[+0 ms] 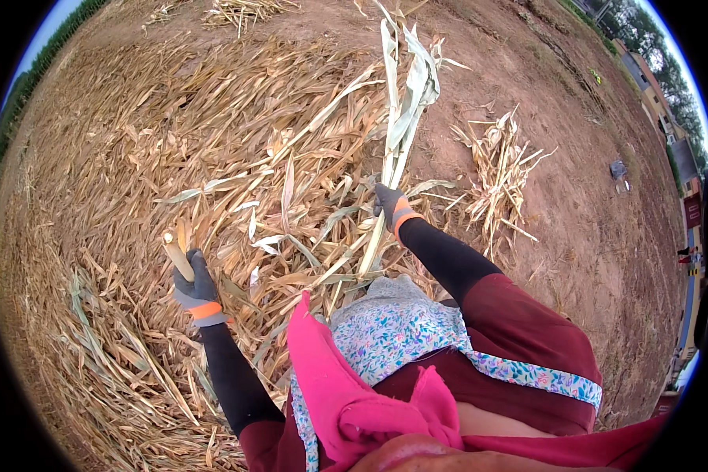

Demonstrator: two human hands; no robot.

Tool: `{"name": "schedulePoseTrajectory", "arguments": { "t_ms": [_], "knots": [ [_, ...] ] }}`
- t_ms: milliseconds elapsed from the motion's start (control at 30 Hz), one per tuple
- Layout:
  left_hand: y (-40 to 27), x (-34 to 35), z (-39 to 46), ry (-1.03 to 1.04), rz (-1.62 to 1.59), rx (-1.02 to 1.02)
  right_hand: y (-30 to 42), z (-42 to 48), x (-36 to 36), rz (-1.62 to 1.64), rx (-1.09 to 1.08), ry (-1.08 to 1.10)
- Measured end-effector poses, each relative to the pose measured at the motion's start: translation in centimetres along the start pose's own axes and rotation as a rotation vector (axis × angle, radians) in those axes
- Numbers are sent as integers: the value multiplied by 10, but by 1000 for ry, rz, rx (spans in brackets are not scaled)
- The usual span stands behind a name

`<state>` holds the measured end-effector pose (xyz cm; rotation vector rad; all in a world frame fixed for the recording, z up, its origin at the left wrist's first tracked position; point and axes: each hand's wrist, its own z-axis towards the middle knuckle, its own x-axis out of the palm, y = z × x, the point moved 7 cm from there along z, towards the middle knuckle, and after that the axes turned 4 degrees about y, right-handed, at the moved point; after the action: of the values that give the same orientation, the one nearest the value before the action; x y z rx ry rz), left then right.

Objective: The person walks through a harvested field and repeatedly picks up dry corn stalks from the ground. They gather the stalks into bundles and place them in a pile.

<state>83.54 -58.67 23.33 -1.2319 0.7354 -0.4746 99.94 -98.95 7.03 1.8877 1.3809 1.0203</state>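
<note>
My right hand (pixel 391 206), in a dark glove with an orange cuff band, grips a small bunch of corn stalks (pixel 396 156). Pale green, dry leaves (pixel 416 94) hang about their far end, and the cut ends point towards my body. At the left, my gloved left hand (pixel 199 280) is closed around a short, round, pale stick (pixel 178 256). Whether that is a tool handle or a piece of stalk I cannot tell; its lower part is hidden by the hand. Dry corn stalks and leaves (pixel 212 141) cover the ground beneath both hands.
Right of the stalks lies a loose heap of dry stalks (pixel 501 171) on bare reddish soil (pixel 566 236). Another small pile (pixel 245 12) is at the far edge. A dark bag-like object (pixel 618 170) rests farther right. Buildings (pixel 655 97) and trees stand beyond.
</note>
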Motion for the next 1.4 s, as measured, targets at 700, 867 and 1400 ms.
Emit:
{"name": "schedulePoseTrajectory", "arguments": {
  "t_ms": [700, 867, 1400],
  "knots": [
    [-38, -37, -45, -78, 188, 35, 41, 179, 10, -212, -5, 90],
    [-54, -77, -82, -303, 345, 186, 40, 196, 91, -378, -45, 188],
    [-62, -93, -142, -457, 331, -7, 7, 208, 142, -294, 100, 356]
  ]
}}
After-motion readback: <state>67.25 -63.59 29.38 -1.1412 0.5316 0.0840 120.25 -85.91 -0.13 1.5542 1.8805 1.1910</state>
